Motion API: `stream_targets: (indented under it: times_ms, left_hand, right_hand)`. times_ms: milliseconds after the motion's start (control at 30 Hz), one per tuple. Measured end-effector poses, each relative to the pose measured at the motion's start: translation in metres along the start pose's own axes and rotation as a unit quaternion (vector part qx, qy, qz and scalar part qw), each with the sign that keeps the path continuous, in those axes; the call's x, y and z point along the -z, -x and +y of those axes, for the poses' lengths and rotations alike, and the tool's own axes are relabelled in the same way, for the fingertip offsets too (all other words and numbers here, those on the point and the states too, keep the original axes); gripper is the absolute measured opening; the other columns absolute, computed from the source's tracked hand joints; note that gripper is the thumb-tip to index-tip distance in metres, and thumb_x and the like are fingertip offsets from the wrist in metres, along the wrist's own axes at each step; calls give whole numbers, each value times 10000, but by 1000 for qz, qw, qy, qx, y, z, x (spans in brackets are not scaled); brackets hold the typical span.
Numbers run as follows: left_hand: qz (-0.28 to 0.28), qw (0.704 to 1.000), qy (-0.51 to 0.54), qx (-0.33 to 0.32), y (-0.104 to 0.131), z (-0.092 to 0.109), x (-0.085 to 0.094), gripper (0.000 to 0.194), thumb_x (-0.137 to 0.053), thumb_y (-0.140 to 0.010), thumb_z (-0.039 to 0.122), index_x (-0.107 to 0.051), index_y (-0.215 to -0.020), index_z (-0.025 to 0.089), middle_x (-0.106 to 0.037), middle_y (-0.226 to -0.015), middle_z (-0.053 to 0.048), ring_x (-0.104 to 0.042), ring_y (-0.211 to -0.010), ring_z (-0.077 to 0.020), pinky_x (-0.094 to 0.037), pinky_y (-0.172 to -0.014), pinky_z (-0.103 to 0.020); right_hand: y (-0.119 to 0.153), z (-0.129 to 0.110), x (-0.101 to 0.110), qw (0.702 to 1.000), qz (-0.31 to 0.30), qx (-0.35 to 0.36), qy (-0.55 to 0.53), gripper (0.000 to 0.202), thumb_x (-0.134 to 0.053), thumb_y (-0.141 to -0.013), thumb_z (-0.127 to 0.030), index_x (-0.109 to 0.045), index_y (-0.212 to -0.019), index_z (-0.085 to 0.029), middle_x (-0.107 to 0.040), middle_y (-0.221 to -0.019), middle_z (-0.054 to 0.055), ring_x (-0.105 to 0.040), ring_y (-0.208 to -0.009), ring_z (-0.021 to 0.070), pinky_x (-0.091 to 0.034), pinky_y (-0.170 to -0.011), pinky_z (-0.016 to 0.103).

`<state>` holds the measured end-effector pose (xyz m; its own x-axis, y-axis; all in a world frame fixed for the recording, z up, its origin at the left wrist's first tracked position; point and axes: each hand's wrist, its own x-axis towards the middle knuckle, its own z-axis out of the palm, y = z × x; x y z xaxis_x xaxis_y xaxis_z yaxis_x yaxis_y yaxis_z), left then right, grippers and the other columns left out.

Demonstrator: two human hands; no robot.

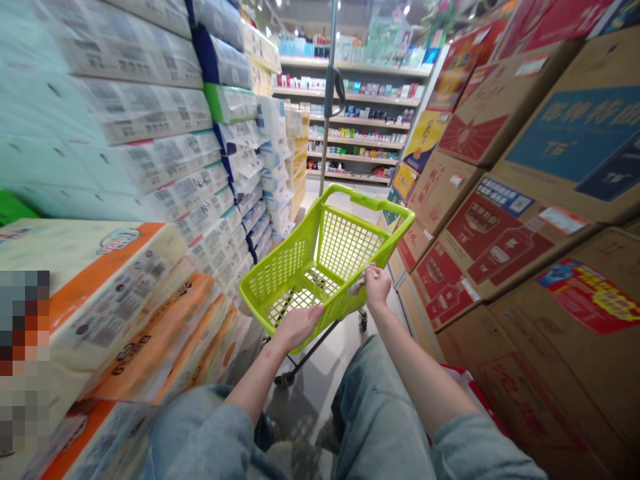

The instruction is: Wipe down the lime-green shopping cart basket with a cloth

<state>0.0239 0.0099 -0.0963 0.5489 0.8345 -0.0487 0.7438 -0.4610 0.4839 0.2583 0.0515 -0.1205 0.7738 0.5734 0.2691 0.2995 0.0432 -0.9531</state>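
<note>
A lime-green plastic shopping cart (350, 243) with latticed sides stands in front of me, turned at an angle, with nothing visible in its basket. My left hand (300, 325) is closed at the near rim of the basket, its fingertips partly hidden along the edge. Farther along that same side, my right hand (378, 285) has its fingers closed on a small, pale, crumpled cloth (358, 287) against the rim. The cloth is blurred, and whether it is fabric or paper is unclear. The cart's handle (370, 199) is at the far end, with neither hand on it.
Wrapped tissue packs (170, 160) are stacked high along the left, with orange-and-cream packs (135, 313) close beside me. Cardboard cartons (500, 233) line the right side. A metal pole (327, 140) rises beyond the cart, and shelves of small goods (357, 90) stand at the back.
</note>
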Motion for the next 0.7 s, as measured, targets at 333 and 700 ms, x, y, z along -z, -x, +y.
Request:
stream_targets:
  times_ms: [333,700]
  left_hand:
    - [10,1000,19,-8,2,-2,-2,697,-28,-898,540,-641,-867,211,-689,-928,-81,-621,-876,-228,-410,-727,-291]
    - [19,999,33,11,-2,1,-6,750,3,-887,556,-645,-795,190,-685,-817,-97,-617,-811,-234,-389,-693,-294]
  right_hand:
    - [-92,-31,41,946,-57,260,187,293,-471,-811,-377,-641,-908,-158,-538,-936,97,-540,-830,196,-431,-814,356]
    - [46,-25,9,895,-205,340,203,324,-362,-908,-334,-611,-749,-200,-519,-831,74,-544,-711,167,-471,-693,317]
